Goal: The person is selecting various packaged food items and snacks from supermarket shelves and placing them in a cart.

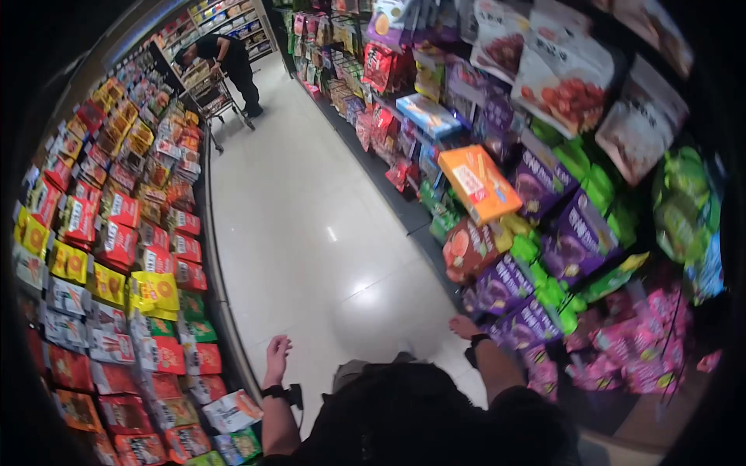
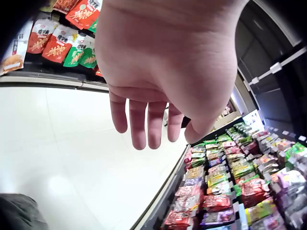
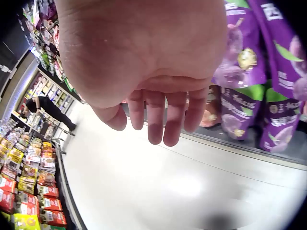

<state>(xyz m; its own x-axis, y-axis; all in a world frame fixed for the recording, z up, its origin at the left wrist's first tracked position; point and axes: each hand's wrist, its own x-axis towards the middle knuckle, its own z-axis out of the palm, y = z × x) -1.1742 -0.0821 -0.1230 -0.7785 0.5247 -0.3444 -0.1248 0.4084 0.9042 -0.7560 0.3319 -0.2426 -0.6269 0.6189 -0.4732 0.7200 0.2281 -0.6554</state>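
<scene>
Both hands hang free over a store aisle floor, holding nothing. The left hand (image 1: 278, 359) is near the left shelf in the head view; its palm and relaxed fingers fill the upper middle of the left wrist view. Closest to it are red snack bags (image 1: 203, 359) and a white-and-orange bag (image 1: 233, 410) on that shelf. The right hand (image 1: 465, 327) hangs beside the right shelf, fingers loosely extended in the right wrist view. Purple pouches with grape pictures (image 3: 241, 112) stand close by it. Above them in the head view, an orange box (image 1: 479, 184) juts out.
The pale tiled floor (image 1: 311, 210) runs between two packed snack shelves. At the far end a person in dark clothes (image 1: 237, 70) bends over a shopping cart (image 1: 214, 101). Pink bags (image 1: 637, 342) fill the lower right, and white pouches (image 1: 563, 78) hang at upper right.
</scene>
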